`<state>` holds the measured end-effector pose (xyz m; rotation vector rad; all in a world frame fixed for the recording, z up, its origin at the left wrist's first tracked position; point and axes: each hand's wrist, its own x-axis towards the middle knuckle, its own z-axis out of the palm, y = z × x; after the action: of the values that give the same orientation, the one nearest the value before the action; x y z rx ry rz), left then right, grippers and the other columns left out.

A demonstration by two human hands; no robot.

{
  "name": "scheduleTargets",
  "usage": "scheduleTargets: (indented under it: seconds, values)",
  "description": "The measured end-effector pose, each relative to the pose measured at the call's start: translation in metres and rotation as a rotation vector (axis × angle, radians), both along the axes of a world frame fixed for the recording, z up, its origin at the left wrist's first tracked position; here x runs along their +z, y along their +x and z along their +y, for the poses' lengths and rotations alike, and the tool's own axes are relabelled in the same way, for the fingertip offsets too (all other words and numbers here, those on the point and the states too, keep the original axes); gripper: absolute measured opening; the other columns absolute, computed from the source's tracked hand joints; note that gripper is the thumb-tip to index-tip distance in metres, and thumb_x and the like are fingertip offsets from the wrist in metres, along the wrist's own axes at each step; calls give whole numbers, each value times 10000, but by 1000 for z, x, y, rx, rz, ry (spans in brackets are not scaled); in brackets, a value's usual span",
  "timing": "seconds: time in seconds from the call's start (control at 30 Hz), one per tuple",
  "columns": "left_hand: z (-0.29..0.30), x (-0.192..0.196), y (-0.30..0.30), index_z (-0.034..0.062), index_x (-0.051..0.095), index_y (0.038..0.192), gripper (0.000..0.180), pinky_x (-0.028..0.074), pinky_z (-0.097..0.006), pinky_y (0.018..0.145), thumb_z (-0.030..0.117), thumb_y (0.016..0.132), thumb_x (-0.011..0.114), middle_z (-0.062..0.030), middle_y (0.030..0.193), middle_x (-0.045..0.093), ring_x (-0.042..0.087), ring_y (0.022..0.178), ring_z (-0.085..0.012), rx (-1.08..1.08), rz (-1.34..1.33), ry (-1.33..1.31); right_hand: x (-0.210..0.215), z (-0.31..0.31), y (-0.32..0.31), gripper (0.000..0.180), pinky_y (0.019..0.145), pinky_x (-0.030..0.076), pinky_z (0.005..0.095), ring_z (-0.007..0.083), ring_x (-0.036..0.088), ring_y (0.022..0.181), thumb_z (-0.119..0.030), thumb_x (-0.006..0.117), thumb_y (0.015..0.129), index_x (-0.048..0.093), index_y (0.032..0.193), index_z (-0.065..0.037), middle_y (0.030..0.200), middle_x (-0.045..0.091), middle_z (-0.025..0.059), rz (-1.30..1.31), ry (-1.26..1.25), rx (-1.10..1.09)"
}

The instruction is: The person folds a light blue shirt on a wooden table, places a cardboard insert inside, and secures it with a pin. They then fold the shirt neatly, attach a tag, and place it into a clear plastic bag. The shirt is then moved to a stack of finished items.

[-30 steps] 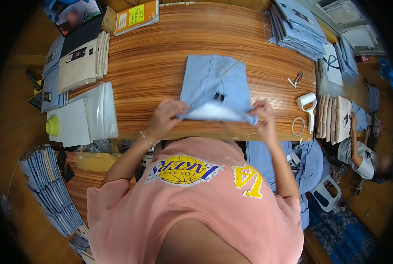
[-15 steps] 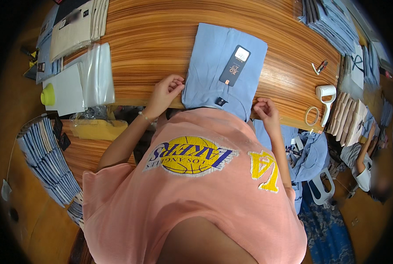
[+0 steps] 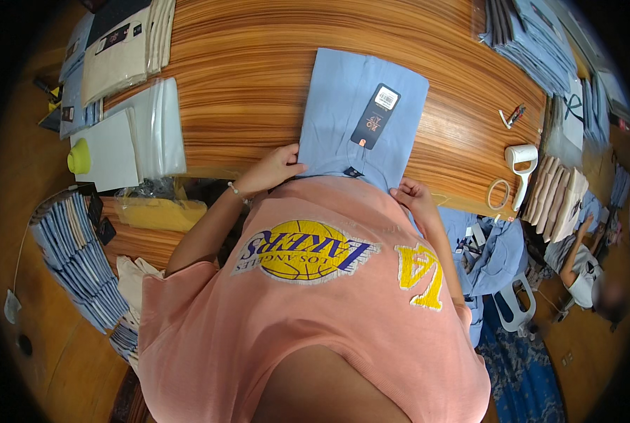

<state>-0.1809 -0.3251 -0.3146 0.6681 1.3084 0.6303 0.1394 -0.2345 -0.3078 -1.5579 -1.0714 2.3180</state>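
One folded light-blue shirt (image 3: 361, 116) flat on wooden table (image 3: 258, 77), one dark rectangular hang tag (image 3: 375, 116) on top, my left hand (image 3: 272, 169) and right hand (image 3: 412, 196) open, pressing its near edge, one white tag gun (image 3: 521, 163) at right

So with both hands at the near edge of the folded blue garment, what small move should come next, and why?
Probably smooth the light blue folded garment flat, sliding the left hand and right hand away from the body. Both hands rest at its near edge, and the dark hang tag lies on top. Whether creases remain is hard to tell.
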Motion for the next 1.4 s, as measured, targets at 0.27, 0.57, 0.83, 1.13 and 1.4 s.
scheduleTargets:
  seconds: [0.27,0.57,0.83,1.13,1.4]
  values:
    - [-13,-13,1,-63,510,1196,323,471,-241,789,68,904,552,-70,1059,638,582,889,-95,-150,155,-51,-19,-10,8,136,630,434,172,34,550,697,16,610,834,618,969,1,823,631,-16,22,52,-18]
    - [-29,-32,14,16,431,1115,311,463,-256,677,50,862,608,-87,897,635,570,816,-121,267,-9,9,-27,-21,-9,139,478,368,202,39,443,543,7,650,817,564,919,-31,706,569,-19,-101,352,-151]
    - [-35,-31,18,43,432,1109,365,461,-244,664,16,819,651,-73,866,584,554,804,-106,255,296,144,-36,-30,0,100,471,342,227,51,380,534,23,665,793,581,831,-16,679,468,-24,-213,615,48]
    - [-28,-2,18,78,571,848,135,444,-277,608,126,789,682,-26,919,489,553,689,-138,-138,704,403,-2,-16,0,229,562,446,328,221,537,625,-65,706,726,616,934,-96,794,516,63,-328,1026,484]
    - [-17,1,11,117,589,846,253,467,-365,644,294,732,729,-42,951,514,577,776,-264,-406,845,479,-1,-12,3,103,634,471,399,294,597,791,-127,629,777,594,869,-97,840,520,93,-381,1250,893]
